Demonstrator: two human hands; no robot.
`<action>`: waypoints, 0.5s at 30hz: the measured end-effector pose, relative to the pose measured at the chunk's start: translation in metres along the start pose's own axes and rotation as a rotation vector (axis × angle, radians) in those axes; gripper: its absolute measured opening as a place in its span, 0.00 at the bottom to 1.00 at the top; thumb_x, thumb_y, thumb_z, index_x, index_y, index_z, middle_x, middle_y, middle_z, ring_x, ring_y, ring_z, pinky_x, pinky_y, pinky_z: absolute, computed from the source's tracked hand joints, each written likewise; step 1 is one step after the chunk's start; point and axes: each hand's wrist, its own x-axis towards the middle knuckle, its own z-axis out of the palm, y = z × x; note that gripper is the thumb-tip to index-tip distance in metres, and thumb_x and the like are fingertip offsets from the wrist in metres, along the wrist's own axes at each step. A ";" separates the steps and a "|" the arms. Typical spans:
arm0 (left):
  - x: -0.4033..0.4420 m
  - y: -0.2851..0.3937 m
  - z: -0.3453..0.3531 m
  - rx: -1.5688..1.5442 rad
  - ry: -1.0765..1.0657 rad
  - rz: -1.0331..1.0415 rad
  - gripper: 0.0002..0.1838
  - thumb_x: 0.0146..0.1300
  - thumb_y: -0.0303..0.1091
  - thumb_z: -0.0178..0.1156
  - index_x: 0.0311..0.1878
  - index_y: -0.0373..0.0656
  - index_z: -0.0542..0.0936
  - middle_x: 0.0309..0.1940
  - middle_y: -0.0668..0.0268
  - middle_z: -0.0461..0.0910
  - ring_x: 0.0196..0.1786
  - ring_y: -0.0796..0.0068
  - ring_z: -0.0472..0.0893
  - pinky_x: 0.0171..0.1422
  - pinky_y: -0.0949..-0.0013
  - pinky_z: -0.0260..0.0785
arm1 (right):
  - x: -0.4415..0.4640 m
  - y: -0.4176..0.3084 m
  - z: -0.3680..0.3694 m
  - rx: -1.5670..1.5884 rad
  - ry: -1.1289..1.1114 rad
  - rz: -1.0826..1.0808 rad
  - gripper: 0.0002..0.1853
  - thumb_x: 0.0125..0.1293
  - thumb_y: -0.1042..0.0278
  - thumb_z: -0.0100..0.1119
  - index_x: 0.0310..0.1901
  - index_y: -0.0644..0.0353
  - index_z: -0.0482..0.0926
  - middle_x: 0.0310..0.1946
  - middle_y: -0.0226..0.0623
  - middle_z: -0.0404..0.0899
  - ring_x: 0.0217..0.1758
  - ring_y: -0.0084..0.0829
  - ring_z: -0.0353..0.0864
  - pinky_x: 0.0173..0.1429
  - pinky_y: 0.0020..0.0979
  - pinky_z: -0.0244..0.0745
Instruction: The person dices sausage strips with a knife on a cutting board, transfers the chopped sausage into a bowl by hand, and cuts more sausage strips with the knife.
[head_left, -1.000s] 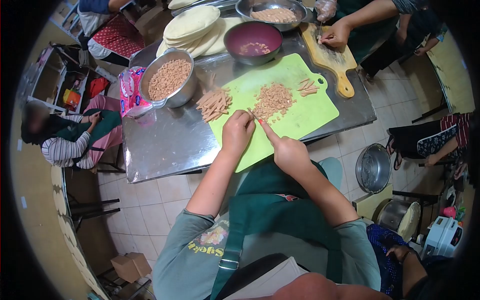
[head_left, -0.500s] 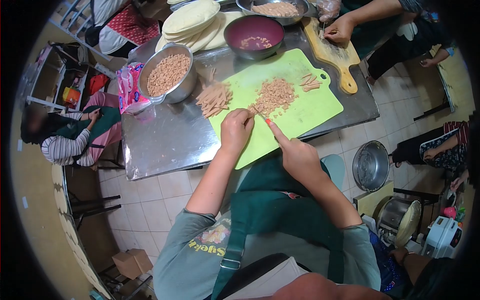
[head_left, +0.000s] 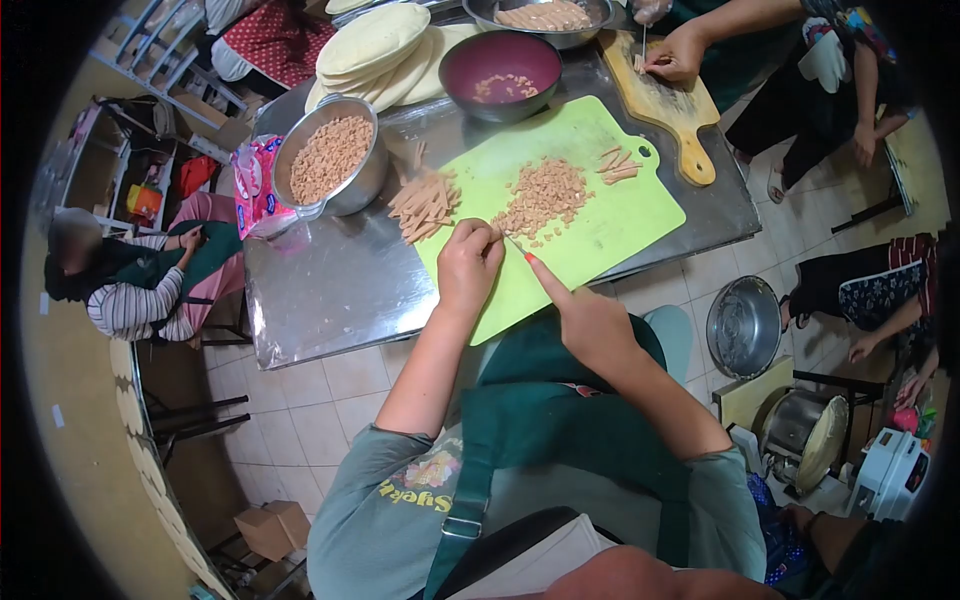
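My left hand (head_left: pixel 469 262) has its fingers bent together at the left part of the green cutting board (head_left: pixel 620 225), pressing on small sticks of the pinkish-brown food. My right hand (head_left: pixel 592 318) is closed round a small knife (head_left: pixel 516 243), its index finger stretched along the top toward the blade. The blade tip is beside my left fingertips. Just beyond lies a heap of diced pieces (head_left: pixel 545 198). A pile of uncut sticks (head_left: pixel 426 203) sits left of my left hand, partly on the board's edge. A few more sticks (head_left: pixel 619 165) lie near the board's handle hole.
A metal pot (head_left: pixel 368 180) of diced pieces, a pink packet (head_left: pixel 256 190), flatbreads (head_left: pixel 375 42) and a purple bowl (head_left: pixel 528 60) stand around the board. At the upper right, a co-worker's hand (head_left: pixel 677 55) works over a wooden board (head_left: pixel 696 118). A person sits at the left.
My hands stay nearly in place, with the right hand and knife shifted slightly down and left. The view has moved a little. People at the right have changed position.
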 end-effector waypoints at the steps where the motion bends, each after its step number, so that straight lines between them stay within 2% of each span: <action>1: 0.001 -0.001 0.000 0.002 0.006 -0.002 0.04 0.49 0.23 0.64 0.30 0.37 0.81 0.30 0.60 0.80 0.28 0.66 0.80 0.34 0.70 0.72 | -0.006 0.003 0.002 0.016 0.002 0.007 0.40 0.54 0.75 0.51 0.70 0.38 0.55 0.19 0.39 0.73 0.18 0.40 0.75 0.25 0.39 0.72; 4: -0.001 -0.004 -0.001 0.044 0.001 0.042 0.03 0.49 0.23 0.64 0.29 0.37 0.81 0.30 0.60 0.81 0.30 0.64 0.80 0.36 0.69 0.72 | -0.015 0.008 0.000 0.042 0.001 0.004 0.38 0.55 0.74 0.51 0.69 0.39 0.56 0.19 0.40 0.73 0.19 0.41 0.75 0.26 0.40 0.72; 6: -0.001 -0.004 -0.001 0.062 0.027 0.099 0.03 0.47 0.24 0.64 0.27 0.39 0.80 0.29 0.62 0.81 0.33 0.61 0.79 0.40 0.65 0.72 | -0.015 0.011 -0.006 0.052 0.006 -0.004 0.37 0.56 0.74 0.50 0.69 0.39 0.57 0.18 0.39 0.73 0.18 0.41 0.74 0.26 0.40 0.72; 15: -0.004 -0.003 0.000 0.072 0.006 0.086 0.03 0.47 0.24 0.64 0.27 0.38 0.80 0.30 0.61 0.81 0.34 0.60 0.79 0.41 0.64 0.72 | 0.010 0.000 -0.004 0.050 0.087 -0.060 0.38 0.52 0.76 0.52 0.68 0.41 0.60 0.16 0.39 0.71 0.18 0.40 0.75 0.24 0.40 0.71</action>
